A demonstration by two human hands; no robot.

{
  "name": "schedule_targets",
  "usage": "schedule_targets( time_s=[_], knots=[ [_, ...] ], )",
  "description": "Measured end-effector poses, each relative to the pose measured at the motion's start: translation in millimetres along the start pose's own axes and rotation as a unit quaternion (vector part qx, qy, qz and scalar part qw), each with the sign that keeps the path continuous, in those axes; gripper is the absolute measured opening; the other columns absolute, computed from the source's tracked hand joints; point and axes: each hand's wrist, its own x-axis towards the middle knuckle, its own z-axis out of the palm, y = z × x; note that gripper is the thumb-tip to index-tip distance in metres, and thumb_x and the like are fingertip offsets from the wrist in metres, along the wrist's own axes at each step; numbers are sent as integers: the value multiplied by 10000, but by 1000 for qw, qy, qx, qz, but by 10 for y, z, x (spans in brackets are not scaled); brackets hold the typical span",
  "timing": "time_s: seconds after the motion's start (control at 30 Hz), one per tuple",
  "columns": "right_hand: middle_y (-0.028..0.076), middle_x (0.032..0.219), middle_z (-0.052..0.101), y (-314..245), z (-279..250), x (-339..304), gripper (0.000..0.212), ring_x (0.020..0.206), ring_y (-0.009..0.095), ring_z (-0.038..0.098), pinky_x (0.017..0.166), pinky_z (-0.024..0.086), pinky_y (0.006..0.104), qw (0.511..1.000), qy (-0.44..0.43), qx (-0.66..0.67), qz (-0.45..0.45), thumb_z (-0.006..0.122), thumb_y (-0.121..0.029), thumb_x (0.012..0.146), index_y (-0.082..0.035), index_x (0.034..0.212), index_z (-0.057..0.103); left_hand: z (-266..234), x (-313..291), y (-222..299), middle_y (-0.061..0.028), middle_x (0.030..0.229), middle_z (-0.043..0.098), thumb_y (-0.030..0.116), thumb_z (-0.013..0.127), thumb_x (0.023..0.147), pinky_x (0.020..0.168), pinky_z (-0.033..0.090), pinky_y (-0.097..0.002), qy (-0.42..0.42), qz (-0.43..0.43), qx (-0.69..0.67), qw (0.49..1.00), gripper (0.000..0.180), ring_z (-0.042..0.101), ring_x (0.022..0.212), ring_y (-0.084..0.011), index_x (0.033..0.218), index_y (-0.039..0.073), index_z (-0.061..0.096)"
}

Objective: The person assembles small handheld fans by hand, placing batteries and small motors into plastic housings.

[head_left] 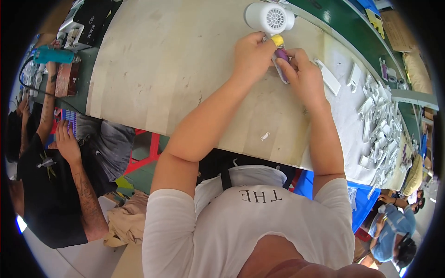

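Observation:
A white hair dryer [266, 17] lies at the far edge of the table, its round grille facing me and its handle pointing my way. A small yellow part [277, 40] shows at the top of the handle, and a purple piece [282, 55] lies along it. My left hand [252, 55] is closed on the handle's left side, beside the yellow part; its fingertips are partly hidden. From the right, my right hand [303, 76] grips the purple piece between thumb and fingers.
Loose white handle covers [327, 76] lie right of my hands, with a heap of white plastic parts [382, 125] farther right. A small clip [264, 136] rests near the table's front edge. At left, a co-worker [55, 194] works near a teal tool [53, 55].

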Motion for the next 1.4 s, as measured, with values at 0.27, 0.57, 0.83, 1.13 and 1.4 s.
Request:
schedule_targets(
  time_s=[0.27,0.57,0.83,1.13,1.4],
  knots=[
    [65,581,543,22,39,18,255,493,169,503,477,397,289,998,-30,50,35,616,-260,805,-40,887,516,-46,44,-105,-56,724,553,153,569,807,601,548,-300,-26,-34,0,999,223,584,666,-125,871,-61,586],
    [71,551,517,16,92,18,271,465,199,489,447,381,314,999,-6,28,45,631,-269,792,-39,868,509,17,86,-269,-55,469,447,135,587,719,401,340,-310,41,35,16,998,262,405,436,-104,556,-20,453],
    [63,574,536,69,132,30,307,480,214,521,451,408,317,1000,21,7,10,649,-297,773,-51,878,498,36,81,-198,-49,487,468,141,596,736,404,341,-291,45,33,-14,998,256,403,436,-101,569,-19,485],
    [60,694,581,182,-117,23,306,595,117,529,535,407,252,970,100,222,24,544,-310,857,-30,981,541,-51,34,15,-94,872,604,167,539,831,649,535,-302,-37,-108,-155,981,215,627,751,-189,933,-21,550],
    [45,782,598,161,-254,-53,518,627,85,515,530,381,210,894,-114,393,180,312,-489,907,-39,967,562,-115,42,64,-146,1049,579,206,455,888,792,495,-371,-72,-101,-201,972,281,588,929,-216,1060,-10,508]
  ],
)
